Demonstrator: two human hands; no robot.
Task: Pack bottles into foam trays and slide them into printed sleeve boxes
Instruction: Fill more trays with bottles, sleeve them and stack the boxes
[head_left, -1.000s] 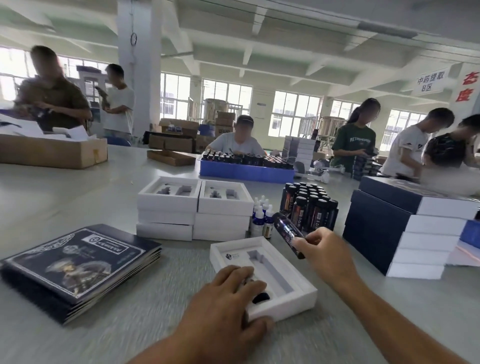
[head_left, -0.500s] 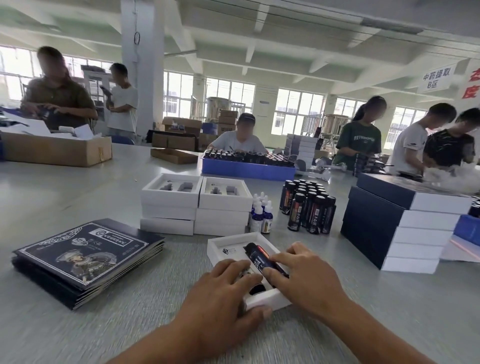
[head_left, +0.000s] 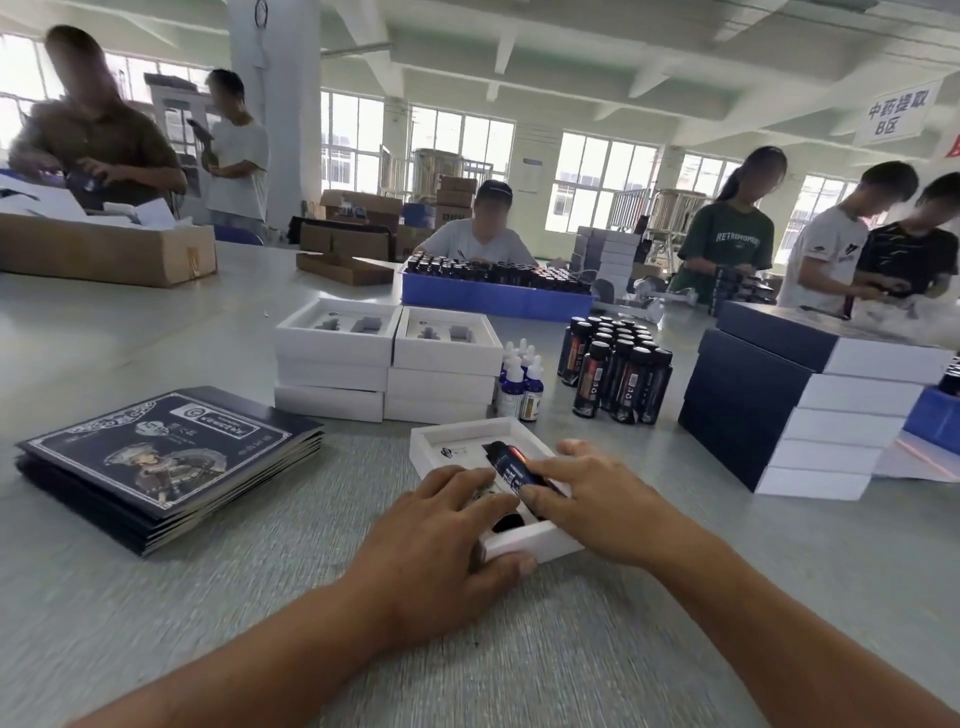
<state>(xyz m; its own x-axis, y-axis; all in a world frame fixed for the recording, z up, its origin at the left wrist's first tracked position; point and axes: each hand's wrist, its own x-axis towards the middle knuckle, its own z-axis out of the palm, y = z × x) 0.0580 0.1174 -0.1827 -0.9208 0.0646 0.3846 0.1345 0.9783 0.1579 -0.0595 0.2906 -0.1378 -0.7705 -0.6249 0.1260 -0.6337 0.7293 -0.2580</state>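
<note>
A white foam tray (head_left: 457, 434) lies on the grey table in front of me. My right hand (head_left: 587, 499) holds a dark bottle (head_left: 511, 465) lying tilted over the tray's long slot, its far end raised. My left hand (head_left: 447, 540) rests on the tray's near left part, its thumb against the front wall and its fingers over a small dark-capped bottle that is mostly hidden. Flat printed sleeve boxes (head_left: 166, 457) are stacked at the left. More dark bottles (head_left: 618, 369) and small dropper bottles (head_left: 517, 379) stand behind the tray.
Two stacks of empty white trays (head_left: 389, 358) stand behind the dropper bottles. Sleeved boxes (head_left: 795, 410) are piled at the right. A blue crate of bottles (head_left: 493, 299) and cardboard boxes (head_left: 104, 249) sit farther back. Several people work around the table.
My right hand has brought the dark bottle down from above the table to the tray and laid it over the slot. My left hand stays on the tray.
</note>
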